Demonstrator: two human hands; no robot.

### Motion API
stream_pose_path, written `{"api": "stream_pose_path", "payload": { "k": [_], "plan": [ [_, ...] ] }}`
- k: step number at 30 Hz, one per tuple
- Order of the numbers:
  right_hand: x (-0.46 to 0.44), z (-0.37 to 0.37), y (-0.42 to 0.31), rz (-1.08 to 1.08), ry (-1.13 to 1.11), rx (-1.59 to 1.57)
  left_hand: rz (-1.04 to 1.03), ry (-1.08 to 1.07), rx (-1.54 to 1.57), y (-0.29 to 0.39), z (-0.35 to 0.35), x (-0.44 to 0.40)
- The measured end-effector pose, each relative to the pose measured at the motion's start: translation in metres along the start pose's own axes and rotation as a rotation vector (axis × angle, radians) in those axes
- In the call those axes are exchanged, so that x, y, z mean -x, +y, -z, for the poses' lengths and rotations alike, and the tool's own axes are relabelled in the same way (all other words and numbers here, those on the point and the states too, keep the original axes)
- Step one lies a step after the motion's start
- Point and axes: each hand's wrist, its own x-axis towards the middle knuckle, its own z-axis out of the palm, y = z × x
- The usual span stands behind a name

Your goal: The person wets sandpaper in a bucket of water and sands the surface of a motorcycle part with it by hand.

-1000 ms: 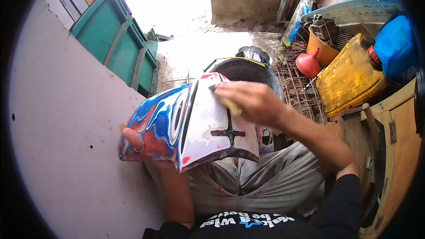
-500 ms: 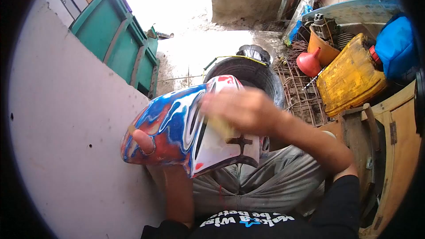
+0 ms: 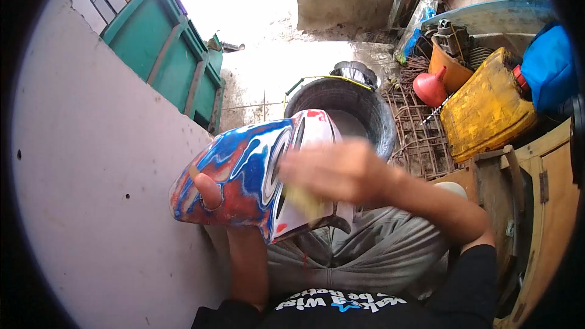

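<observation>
A motorcycle fairing panel, its paint worn through in blue, red and white patches, is held tilted above my lap. My left hand supports it from underneath, and one digit pokes up through a round hole at its left end. The rest of that hand is hidden beneath the panel. Over the white right part lies my right hand, blurred by motion, its fingers closed on a yellowish pad pressed against the surface. Whether the pad is a sponge or folded sandpaper I cannot make out.
Behind the panel stands a black bucket with cloudy liquid. At the right are a metal grate, a red funnel, a yellow jerrycan and a wooden cabinet. A pale wall rises close on the left.
My right hand and the pad have shifted slightly toward my lap across the white part. The panel has tilted a little, and the whole view has shifted slightly.
</observation>
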Motion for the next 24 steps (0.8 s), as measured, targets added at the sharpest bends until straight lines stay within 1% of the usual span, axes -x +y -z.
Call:
{"api": "stream_pose_path", "payload": {
  "k": [1,3,4,6,7,8,9,11,12,13,14,15,18,20,22,23,24],
  "plan": [
    [0.003,-0.001,0.014,-0.042,0.006,0.046,-0.03,-0.011,-0.127,0.002,0.009,0.0],
    [0.003,-0.001,0.031,-0.119,0.014,0.147,-0.06,0.051,-0.205,0.001,0.006,0.003],
    [0.002,-0.006,0.008,-0.075,-0.004,0.115,-0.043,0.009,-0.121,-0.003,0.007,0.003],
    [-0.002,-0.002,-0.012,0.028,0.017,0.023,0.002,-0.071,0.047,-0.009,0.009,0.001],
    [-0.003,-0.002,-0.018,0.07,0.034,-0.026,0.028,-0.096,0.025,-0.003,0.012,-0.002],
    [0.003,-0.003,0.001,-0.024,0.025,0.014,0.052,-0.124,0.001,0.002,0.012,-0.002],
    [0.005,-0.005,0.016,-0.066,0.011,0.05,0.032,-0.068,-0.09,0.005,0.007,0.0],
    [0.007,-0.006,0.033,-0.153,-0.022,0.128,0.011,-0.027,-0.209,0.004,0.006,0.003],
    [0.006,-0.012,0.009,-0.125,-0.01,0.093,0.026,-0.028,-0.14,0.001,0.008,0.003],
    [-0.001,-0.006,-0.016,-0.012,0.003,0.034,0.041,-0.029,-0.071,-0.001,0.01,0.002],
    [-0.007,-0.001,-0.033,0.088,0.021,-0.033,0.104,-0.045,0.114,-0.001,0.016,0.004],
    [-0.007,-0.002,-0.031,0.121,0.045,-0.046,0.166,-0.062,0.297,0.001,0.019,0.005],
    [0.003,-0.009,-0.006,-0.051,0.01,0.047,0.089,-0.018,-0.014,0.001,0.009,0.006],
    [0.008,-0.011,0.011,-0.154,-0.018,0.126,0.048,-0.028,-0.043,-0.001,0.006,0.002],
    [-0.007,0.0,-0.03,0.047,0.047,0.006,0.01,0.018,-0.051,0.0,0.017,0.002],
    [-0.005,0.0,-0.026,0.098,0.043,0.0,0.135,-0.121,0.297,0.004,0.015,0.005],
    [-0.001,-0.001,-0.014,0.008,0.028,0.04,0.102,-0.081,0.111,0.006,0.015,0.004]
  ]
}}
